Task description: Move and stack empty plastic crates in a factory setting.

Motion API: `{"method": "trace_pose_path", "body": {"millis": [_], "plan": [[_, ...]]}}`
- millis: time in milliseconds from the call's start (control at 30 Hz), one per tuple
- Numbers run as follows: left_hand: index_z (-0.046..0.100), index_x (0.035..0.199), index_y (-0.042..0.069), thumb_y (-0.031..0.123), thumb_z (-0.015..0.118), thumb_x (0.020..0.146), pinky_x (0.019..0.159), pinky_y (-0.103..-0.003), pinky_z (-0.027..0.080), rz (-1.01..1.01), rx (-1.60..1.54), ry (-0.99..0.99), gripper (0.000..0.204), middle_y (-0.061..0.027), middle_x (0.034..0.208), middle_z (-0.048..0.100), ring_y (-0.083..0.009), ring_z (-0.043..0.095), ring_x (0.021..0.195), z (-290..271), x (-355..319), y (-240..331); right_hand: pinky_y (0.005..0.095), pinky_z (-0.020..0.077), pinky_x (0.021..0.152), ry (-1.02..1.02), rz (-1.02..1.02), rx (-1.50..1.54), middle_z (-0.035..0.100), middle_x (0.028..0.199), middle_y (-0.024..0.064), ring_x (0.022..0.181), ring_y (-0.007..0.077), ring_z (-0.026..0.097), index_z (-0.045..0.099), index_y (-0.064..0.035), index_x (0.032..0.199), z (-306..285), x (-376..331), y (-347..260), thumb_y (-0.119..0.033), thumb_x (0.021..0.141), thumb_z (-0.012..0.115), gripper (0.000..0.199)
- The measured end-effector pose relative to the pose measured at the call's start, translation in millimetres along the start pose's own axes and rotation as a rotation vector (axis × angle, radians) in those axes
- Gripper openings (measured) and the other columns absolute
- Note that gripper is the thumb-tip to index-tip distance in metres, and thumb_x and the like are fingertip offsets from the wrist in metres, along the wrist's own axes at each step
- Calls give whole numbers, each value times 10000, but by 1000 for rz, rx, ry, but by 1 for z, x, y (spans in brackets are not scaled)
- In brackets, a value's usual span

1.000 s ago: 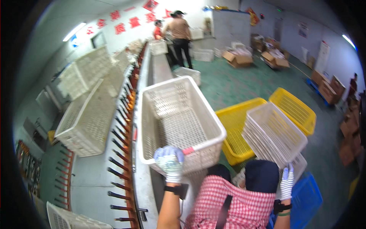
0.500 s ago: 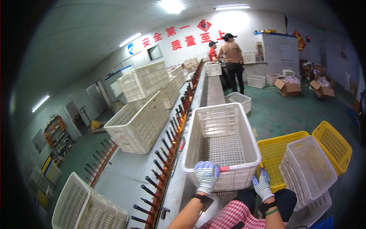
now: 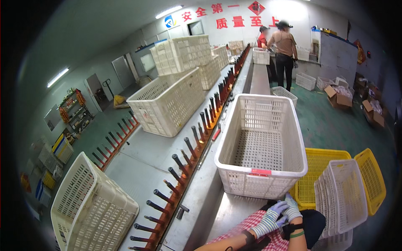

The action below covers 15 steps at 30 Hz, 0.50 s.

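Both my hands wear white gloves with blue-grey stripes and meet low in front of my lap. My left hand reaches across with its fingers stretched out against the side of my right hand. My right hand points upward, its fingers extended and partly overlapped by the left ones. I make out nothing held in either. Just beyond them, an empty white plastic crate with a red mark on its near rim rests on the metal bench ledge.
A long metal worktop carries a row of dark upright pegs and stacked white crates. Another white crate is at lower left. Yellow crates and nested white crates stand at right. Two people work farther off.
My left hand has let go of the white crate's near rim and moved down and right to my right hand. The view has shifted, and the crate appears farther right.
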State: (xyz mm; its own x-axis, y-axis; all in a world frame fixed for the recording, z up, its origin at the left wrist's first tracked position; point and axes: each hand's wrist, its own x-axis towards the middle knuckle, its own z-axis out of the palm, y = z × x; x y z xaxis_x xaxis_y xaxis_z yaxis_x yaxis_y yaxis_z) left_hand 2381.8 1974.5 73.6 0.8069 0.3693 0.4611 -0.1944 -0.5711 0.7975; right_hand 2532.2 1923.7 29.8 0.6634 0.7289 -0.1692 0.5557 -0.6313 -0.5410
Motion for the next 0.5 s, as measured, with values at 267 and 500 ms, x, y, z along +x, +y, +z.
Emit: {"method": "trace_pose_path", "body": {"millis": [267, 500], "plan": [[373, 1253, -12, 178, 507, 841, 1002, -378, 317, -211, -42, 47, 473, -229, 1235, 435, -365, 421, 1154, 26, -9, -38, 406, 463, 840, -217, -58, -133, 597, 1046, 204, 978, 350, 568, 598, -27, 1006, 14, -5, 25, -260, 698, 624, 386], [486, 1139, -1, 171, 465, 858, 933, -371, 372, -319, -140, 70, 330, -207, 1096, 525, -341, 499, 1041, 33, -5, -48, 371, 444, 883, -329, -71, -333, 554, 1127, 229, 1031, 352, 547, 575, 10, 1068, 11, -12, 14, -370, 709, 586, 523]]}}
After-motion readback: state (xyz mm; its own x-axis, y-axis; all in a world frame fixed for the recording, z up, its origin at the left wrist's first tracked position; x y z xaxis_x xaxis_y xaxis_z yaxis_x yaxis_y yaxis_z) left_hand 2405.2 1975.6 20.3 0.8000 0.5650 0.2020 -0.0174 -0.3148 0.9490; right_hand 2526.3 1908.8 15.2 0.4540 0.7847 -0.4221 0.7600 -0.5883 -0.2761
